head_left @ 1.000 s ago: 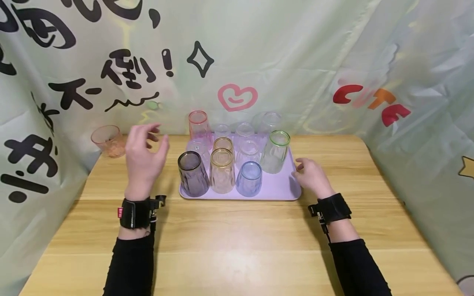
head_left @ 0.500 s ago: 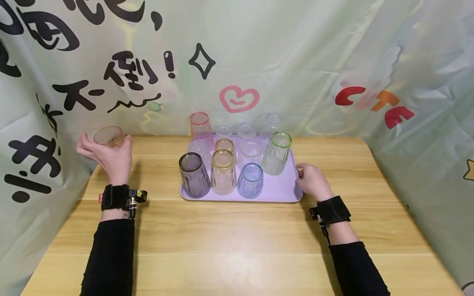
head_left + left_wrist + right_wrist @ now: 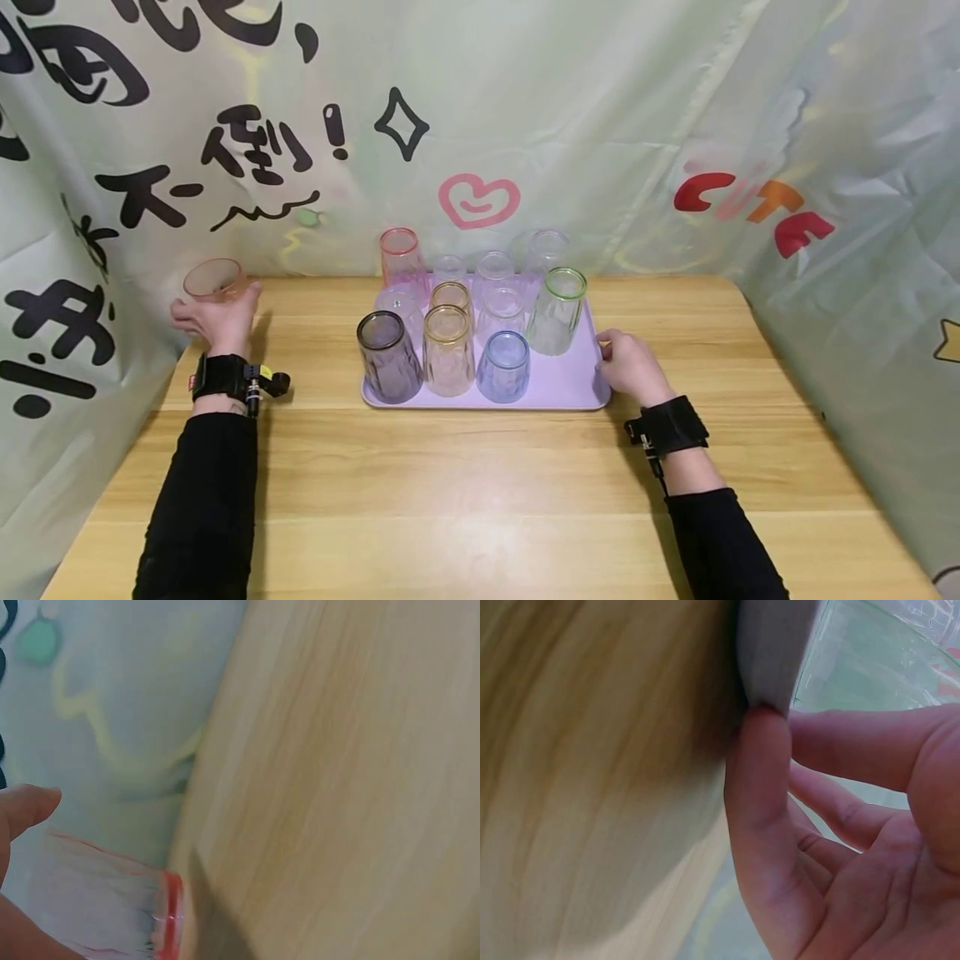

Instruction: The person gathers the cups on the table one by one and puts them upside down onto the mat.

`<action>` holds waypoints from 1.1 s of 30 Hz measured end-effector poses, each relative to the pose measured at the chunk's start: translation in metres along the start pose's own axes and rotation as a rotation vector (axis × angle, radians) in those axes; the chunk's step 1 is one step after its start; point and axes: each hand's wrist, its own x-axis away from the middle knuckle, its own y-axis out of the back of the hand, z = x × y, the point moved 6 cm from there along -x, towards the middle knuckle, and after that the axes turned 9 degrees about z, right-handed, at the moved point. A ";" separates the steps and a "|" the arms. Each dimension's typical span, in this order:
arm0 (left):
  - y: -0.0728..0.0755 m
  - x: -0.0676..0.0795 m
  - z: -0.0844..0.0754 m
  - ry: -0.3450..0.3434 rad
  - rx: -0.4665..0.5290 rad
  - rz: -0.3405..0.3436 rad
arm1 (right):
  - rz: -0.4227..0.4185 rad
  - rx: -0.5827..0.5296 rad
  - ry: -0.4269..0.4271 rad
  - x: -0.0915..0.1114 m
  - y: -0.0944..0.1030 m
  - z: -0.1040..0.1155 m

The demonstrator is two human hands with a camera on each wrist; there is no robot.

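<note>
A pinkish-orange drinking glass [image 3: 215,280] stands upright at the table's far left corner. My left hand [image 3: 220,319] reaches around its near side, thumb to the right and fingers to the left. In the left wrist view, the thumb [image 3: 30,808] is spread apart from the glass [image 3: 101,900], whose thick red base is down at the table. My right hand [image 3: 628,364] pinches the right edge of the lilac tray [image 3: 562,392] between thumb and index finger. The right wrist view shows the index fingertip [image 3: 766,724] against the tray edge [image 3: 772,652].
Several glasses stand narrow end up on the tray: grey [image 3: 390,358], amber [image 3: 448,354], blue [image 3: 504,367], green [image 3: 557,315], pink [image 3: 402,258] and colourless ones behind. A printed cloth [image 3: 585,125] hangs behind the wooden table [image 3: 450,500].
My left hand has moved left and away from me, from beside the tray to around the pinkish-orange glass. My right hand has settled on the tray's right edge and grips it.
</note>
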 end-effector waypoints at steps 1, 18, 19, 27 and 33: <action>-0.001 -0.003 0.001 0.003 -0.015 0.004 | 0.001 0.002 -0.002 0.000 0.000 0.000; 0.005 -0.020 0.008 -0.032 -0.099 -0.060 | -0.005 0.013 -0.001 0.000 -0.001 0.001; 0.005 -0.019 0.008 -0.035 -0.093 -0.058 | -0.003 0.014 -0.002 0.000 0.000 0.001; -0.002 0.001 0.002 -0.080 0.017 -0.040 | 0.013 0.021 -0.013 0.001 0.000 0.001; -0.010 0.019 -0.008 -0.122 0.242 0.002 | 0.012 0.026 -0.009 0.001 0.000 0.002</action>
